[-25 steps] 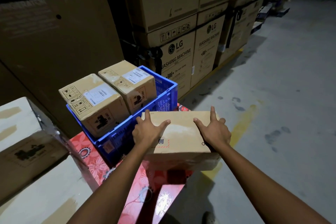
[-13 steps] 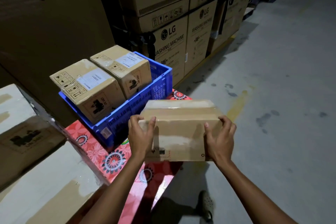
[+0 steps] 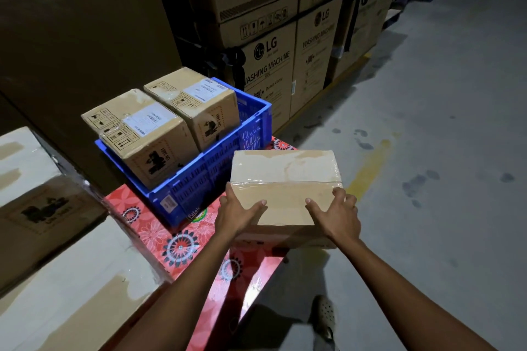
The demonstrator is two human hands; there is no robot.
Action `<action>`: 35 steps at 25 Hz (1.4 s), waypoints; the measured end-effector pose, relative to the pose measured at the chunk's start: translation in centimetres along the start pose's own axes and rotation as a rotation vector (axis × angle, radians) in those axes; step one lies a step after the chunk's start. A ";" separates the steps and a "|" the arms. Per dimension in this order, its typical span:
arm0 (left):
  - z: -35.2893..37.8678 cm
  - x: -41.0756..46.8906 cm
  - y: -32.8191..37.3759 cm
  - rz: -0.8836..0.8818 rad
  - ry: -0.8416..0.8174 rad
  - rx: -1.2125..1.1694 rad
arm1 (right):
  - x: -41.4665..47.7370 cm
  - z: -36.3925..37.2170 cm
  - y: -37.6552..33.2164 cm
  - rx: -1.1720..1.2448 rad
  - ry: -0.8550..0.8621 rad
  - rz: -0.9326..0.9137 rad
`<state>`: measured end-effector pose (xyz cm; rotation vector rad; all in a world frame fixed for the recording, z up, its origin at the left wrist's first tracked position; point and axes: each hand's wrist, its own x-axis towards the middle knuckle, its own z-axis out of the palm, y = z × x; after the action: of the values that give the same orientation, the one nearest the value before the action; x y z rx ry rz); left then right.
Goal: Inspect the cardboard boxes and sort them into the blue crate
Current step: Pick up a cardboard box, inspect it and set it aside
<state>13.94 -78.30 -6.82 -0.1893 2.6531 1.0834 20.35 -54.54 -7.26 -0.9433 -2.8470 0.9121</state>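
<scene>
A taped plain cardboard box [image 3: 285,177] is held between both hands, just right of the blue crate [image 3: 216,177] and above the edge of the red flowered table [image 3: 159,234]. My left hand [image 3: 238,212] grips its near left corner, thumb on top. My right hand [image 3: 338,212] grips its near right corner, thumb on top too. Inside the crate stand two labelled cardboard boxes, one nearer [image 3: 142,134] and one farther [image 3: 196,102], side by side and rising above the rim.
Large cartons [image 3: 42,208] lie at the left beside the table. Stacked LG washing machine cartons [image 3: 268,37] form a wall behind the crate. Grey concrete floor [image 3: 427,151] with a yellow line spreads to the right. A sandalled foot [image 3: 323,316] shows below.
The held box has been turned over in both hands, from top face up with palms on it to a taped seam facing me, and both hands now clasp its near corners.
</scene>
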 end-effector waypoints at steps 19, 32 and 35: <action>0.0 2.9 2.0 0.053 0.062 0.231 | 3.6 -1.3 -2.6 -0.062 -0.060 0.031; 2.6 9.8 8.2 -0.379 0.191 0.245 | 13.7 0.6 -5.5 0.096 -0.170 0.289; 2.9 10.3 8.1 -0.361 0.198 0.285 | 14.5 0.9 -5.3 0.061 -0.182 0.272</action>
<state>2.91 -70.63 -6.44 -0.7155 2.7555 0.5933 5.43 -50.48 -7.67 -1.3291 -2.8614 1.1560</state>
